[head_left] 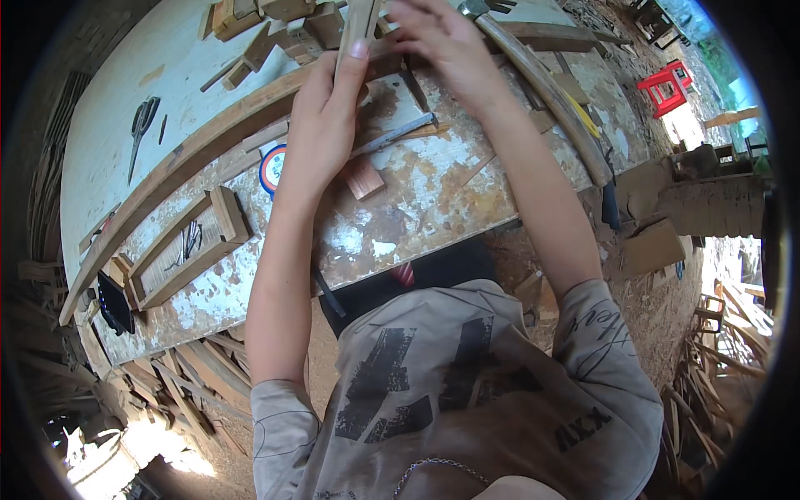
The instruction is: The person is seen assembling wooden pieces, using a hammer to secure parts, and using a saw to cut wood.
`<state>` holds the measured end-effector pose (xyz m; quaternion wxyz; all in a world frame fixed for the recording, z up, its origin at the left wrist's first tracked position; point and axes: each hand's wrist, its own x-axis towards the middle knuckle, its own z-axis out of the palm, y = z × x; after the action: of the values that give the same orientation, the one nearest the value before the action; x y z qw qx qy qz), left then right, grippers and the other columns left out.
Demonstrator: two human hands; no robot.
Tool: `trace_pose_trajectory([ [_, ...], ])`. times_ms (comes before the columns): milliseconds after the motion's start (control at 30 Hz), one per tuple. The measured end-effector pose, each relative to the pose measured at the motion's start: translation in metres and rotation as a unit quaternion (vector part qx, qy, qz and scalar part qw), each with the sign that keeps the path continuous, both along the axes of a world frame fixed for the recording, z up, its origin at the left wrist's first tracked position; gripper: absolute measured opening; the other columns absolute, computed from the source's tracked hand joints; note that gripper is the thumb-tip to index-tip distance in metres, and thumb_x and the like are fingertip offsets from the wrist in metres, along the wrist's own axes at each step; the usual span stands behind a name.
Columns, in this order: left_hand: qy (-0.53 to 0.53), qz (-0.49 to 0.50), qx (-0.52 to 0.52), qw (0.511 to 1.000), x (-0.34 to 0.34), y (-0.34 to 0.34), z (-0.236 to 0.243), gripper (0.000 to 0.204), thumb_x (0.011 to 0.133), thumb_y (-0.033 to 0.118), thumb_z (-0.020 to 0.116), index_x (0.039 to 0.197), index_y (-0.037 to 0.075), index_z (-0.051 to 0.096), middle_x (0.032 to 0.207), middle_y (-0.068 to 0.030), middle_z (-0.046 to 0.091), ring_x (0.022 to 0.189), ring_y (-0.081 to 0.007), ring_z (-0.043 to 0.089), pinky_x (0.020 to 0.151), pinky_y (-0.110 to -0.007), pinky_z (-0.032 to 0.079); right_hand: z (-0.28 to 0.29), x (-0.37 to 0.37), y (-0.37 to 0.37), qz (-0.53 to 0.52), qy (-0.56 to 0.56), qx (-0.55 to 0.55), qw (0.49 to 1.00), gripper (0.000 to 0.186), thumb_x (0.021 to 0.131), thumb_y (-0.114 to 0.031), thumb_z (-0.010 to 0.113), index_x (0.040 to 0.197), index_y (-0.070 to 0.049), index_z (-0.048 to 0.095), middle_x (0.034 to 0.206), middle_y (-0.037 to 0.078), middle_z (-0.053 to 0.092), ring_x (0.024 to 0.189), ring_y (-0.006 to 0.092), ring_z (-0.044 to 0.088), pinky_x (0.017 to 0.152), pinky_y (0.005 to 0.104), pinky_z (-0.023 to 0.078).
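Note:
My left hand [327, 117] is closed around a pale wooden piece [360, 29] at the top of the view, its thumb lying along the wood. Just to the right, my right hand [446, 54] is raised beside that piece, fingers apart and slightly blurred, with nothing visible in them. Below the hands a long wooden rail [208, 133] crosses the workbench [400, 217]. A grey metal bar [396, 135] and a reddish wood block [363, 178] lie close to my left wrist. A round blue-and-red-rimmed disc [272, 169] is partly hidden behind my left forearm.
Scissors [143, 125] lie at the left. A wooden frame [190, 246] surrounds thin dark pieces, near a black phone-like object [115, 302]. Wood offcuts [287, 33] are piled at the back. A rounded wooden bar [550, 100] lies at the right; beyond stands a red stool [665, 88].

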<state>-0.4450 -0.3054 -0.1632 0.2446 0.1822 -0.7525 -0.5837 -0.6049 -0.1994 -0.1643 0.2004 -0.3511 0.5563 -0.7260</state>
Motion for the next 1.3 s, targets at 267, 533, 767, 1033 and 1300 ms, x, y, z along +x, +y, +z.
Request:
trace_pose_trajectory([
  [267, -0.054, 0.019, -0.144, 0.988, 0.005, -0.004, 0.004, 0.065, 0.103, 0.059, 0.05, 0.11, -0.004, 0.066, 0.088, -0.0162, 0.065, 0.084, -0.0252, 0.059, 0.082, -0.038, 0.049, 0.003, -0.047, 0.101, -0.333, 0.509, 0.35, 0.712, 0.053, 0.097, -0.04, 0.068, 0.136, -0.005, 0.058, 0.123, 0.018, 0.067, 0.115, 0.0328, 0.064, 0.101, 0.0423, 0.048],
  [533, -0.008, -0.035, -0.028, 0.999, 0.004, -0.012, -0.001, 0.059, 0.106, 0.056, 0.048, 0.1, 0.001, 0.071, 0.07, 0.0036, 0.047, 0.063, -0.0062, 0.04, 0.057, -0.025, 0.031, -0.013, -0.039, 0.114, -0.293, 0.465, 0.382, 0.743, 0.059, 0.094, -0.051, 0.065, 0.127, -0.003, 0.061, 0.112, 0.022, 0.071, 0.108, 0.0414, 0.065, 0.093, 0.051, 0.051],
  [767, -0.036, -0.082, -0.034, 0.995, 0.007, -0.011, 0.008, 0.071, 0.107, 0.062, 0.033, 0.099, 0.004, 0.072, 0.062, 0.0021, 0.043, 0.054, -0.009, 0.038, 0.054, -0.026, 0.033, -0.027, -0.045, 0.111, -0.322, 0.504, 0.368, 0.712, 0.054, 0.093, -0.049, 0.067, 0.125, -0.005, 0.062, 0.109, 0.021, 0.071, 0.105, 0.0413, 0.066, 0.09, 0.0513, 0.052],
  [1033, -0.028, -0.075, -0.008, 0.997, 0.006, -0.008, 0.008, 0.072, 0.107, 0.063, 0.031, 0.099, 0.003, 0.07, 0.061, 0.003, 0.041, 0.054, -0.0092, 0.038, 0.054, -0.026, 0.033, -0.023, -0.041, 0.112, -0.33, 0.517, 0.37, 0.698, 0.048, 0.096, -0.044, 0.065, 0.124, -0.005, 0.061, 0.105, 0.02, 0.071, 0.101, 0.0411, 0.067, 0.086, 0.0501, 0.053],
  [1300, 0.012, -0.062, 0.046, 0.997, 0.006, -0.002, 0.006, 0.062, 0.108, 0.057, 0.04, 0.098, 0.001, 0.065, 0.061, 0.0037, 0.04, 0.051, -0.0078, 0.036, 0.05, -0.026, 0.031, 0.016, -0.003, 0.112, -0.316, 0.49, 0.316, 0.749, 0.042, 0.103, -0.039, 0.057, 0.13, -0.007, 0.059, 0.11, 0.023, 0.071, 0.105, 0.0434, 0.067, 0.087, 0.0494, 0.052],
])
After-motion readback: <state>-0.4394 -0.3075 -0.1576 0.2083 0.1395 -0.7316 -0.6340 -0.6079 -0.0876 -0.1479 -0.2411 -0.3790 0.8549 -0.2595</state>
